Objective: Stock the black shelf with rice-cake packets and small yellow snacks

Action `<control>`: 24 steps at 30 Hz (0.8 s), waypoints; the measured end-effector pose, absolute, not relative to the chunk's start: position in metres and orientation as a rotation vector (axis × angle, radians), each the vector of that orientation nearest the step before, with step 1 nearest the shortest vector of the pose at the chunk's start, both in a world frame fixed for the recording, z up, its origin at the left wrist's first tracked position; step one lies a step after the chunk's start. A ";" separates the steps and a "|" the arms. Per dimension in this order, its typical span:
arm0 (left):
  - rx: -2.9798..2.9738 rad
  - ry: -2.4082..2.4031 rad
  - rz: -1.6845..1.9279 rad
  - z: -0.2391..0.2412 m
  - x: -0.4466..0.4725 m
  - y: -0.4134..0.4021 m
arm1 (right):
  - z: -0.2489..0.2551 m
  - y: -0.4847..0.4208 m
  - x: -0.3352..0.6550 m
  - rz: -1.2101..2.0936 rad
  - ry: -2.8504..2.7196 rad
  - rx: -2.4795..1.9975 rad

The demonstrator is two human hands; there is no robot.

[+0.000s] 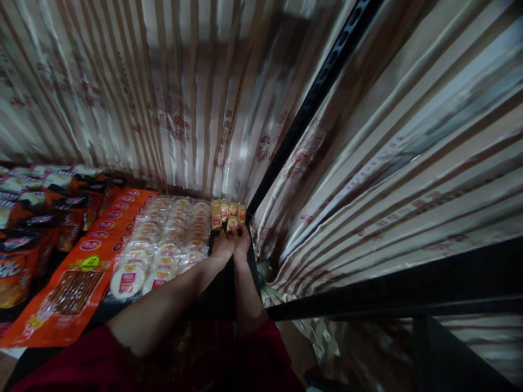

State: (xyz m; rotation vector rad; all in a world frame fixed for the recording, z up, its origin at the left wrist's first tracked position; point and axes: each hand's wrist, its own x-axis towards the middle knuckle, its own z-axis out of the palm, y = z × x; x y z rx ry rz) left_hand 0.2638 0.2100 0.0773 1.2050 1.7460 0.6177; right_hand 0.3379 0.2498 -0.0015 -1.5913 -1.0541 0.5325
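Both my arms reach forward over a dark shelf [223,296]. My left hand [222,246] and my right hand [242,241] are side by side at the far right end of the shelf, both closed on small yellow snack packets [227,213] that stand in a short row against the striped curtain. Left of them lie rows of round white rice-cracker packs [165,242] in clear wrap. My sleeves are dark red.
Flat orange snack bags [81,272] lie overlapped left of the crackers, and dark orange bags [36,218] are stacked at the far left. A striped satin curtain [183,98] hangs behind and to the right. A black metal upright [310,103] and crossbar [388,296] frame the shelf.
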 end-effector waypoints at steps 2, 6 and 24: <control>1.247 1.778 0.588 0.075 0.264 0.211 | -0.002 0.255 0.339 0.527 -1.084 -1.609; 1.395 1.802 0.515 0.076 0.264 0.213 | -0.004 0.265 0.340 0.561 -1.114 -1.604; 1.834 1.930 0.385 0.044 0.278 0.224 | -0.024 0.281 0.335 0.664 -1.087 -1.442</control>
